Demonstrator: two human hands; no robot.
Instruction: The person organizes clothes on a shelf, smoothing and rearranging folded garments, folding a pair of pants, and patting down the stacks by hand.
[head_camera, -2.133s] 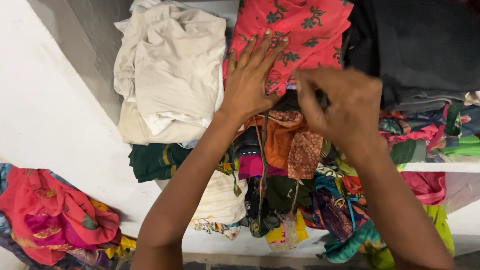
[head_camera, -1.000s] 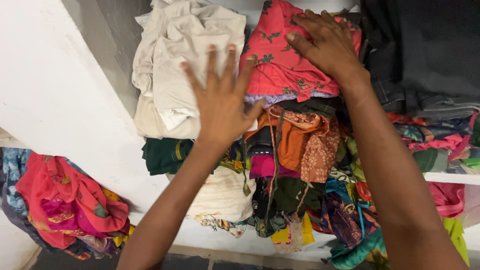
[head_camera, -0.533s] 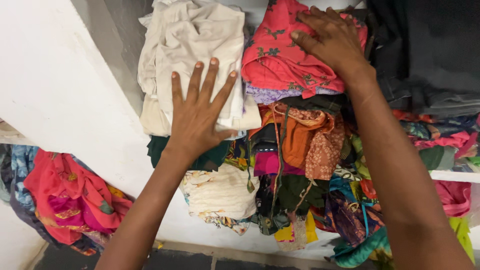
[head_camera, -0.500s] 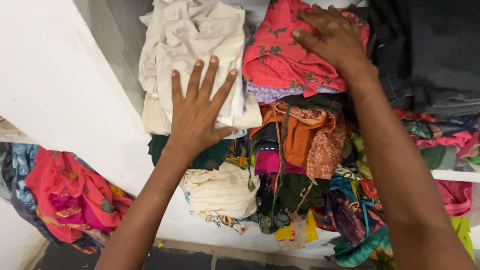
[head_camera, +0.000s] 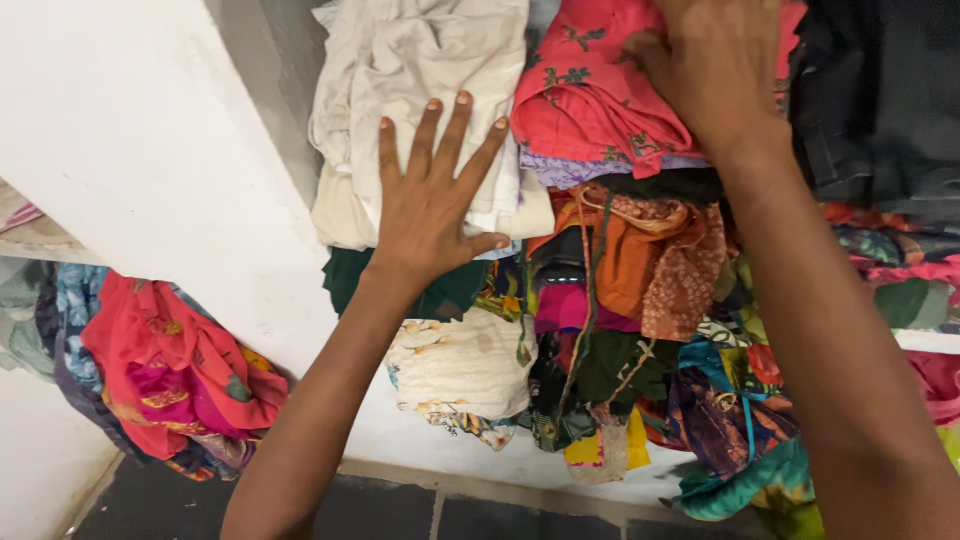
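Note:
My left hand (head_camera: 432, 200) lies flat with fingers spread on the front of a stack of cream and white clothes (head_camera: 420, 70) on a shelf. My right hand (head_camera: 715, 70) rests palm down on a folded pink cloth with a green flower print (head_camera: 580, 105), which tops the neighbouring stack. Under that pink cloth sit a lilac edge, an orange patterned garment (head_camera: 650, 260) with hanging strings, and several mixed coloured clothes that spill down.
A white partition wall (head_camera: 130, 160) stands left of the cream stack. Beyond it a heap of red and pink clothes (head_camera: 170, 375) hangs out of another compartment. Dark folded garments (head_camera: 880, 90) fill the right side. A white shelf edge (head_camera: 925, 340) and grey floor tiles (head_camera: 500, 515) lie below.
My left hand moved from the pink cloth leftward onto the cream stack and stays pressed there. My right hand rose onto the top of the pink cloth. The view has come closer.

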